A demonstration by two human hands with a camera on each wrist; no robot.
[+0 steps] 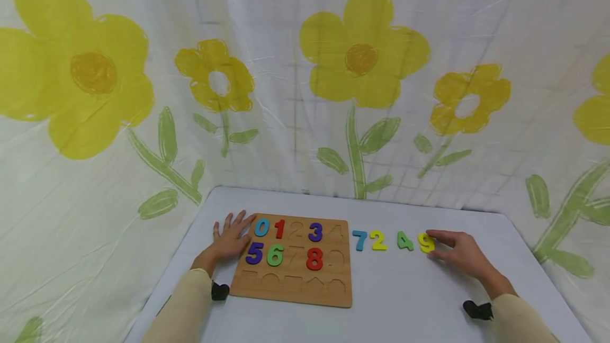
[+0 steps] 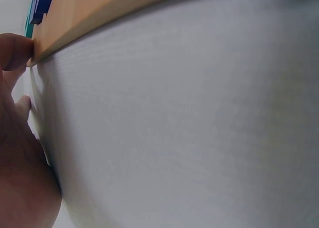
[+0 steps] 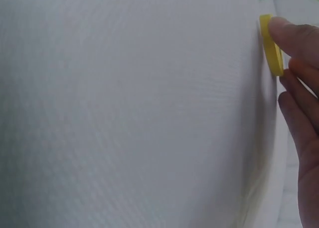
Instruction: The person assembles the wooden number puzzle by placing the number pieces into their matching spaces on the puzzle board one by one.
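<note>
A wooden number puzzle board [image 1: 292, 289] lies on the table, with 0, 1, 3, 5, 6 and 8 sitting in its top two rows. My left hand [image 1: 231, 241] rests at the board's left edge, fingers spread; the left wrist view has its thumb [image 2: 16, 51] against the wooden side. To the right of the board, my right hand [image 1: 459, 252] pinches a yellow number 9 [image 1: 423, 243] between thumb and fingers, at table level. Left of the 9 lie a green 4 [image 1: 404, 241], a yellow 2 [image 1: 378, 241] and a blue 7 [image 1: 359, 240].
The white table [image 1: 405, 300] has its far edge close to a hanging cloth [image 1: 286, 136] painted with yellow flowers. The board's bottom row has shape outlines with no pieces in them. A black strap end [image 1: 477, 310] sticks out at the right wrist.
</note>
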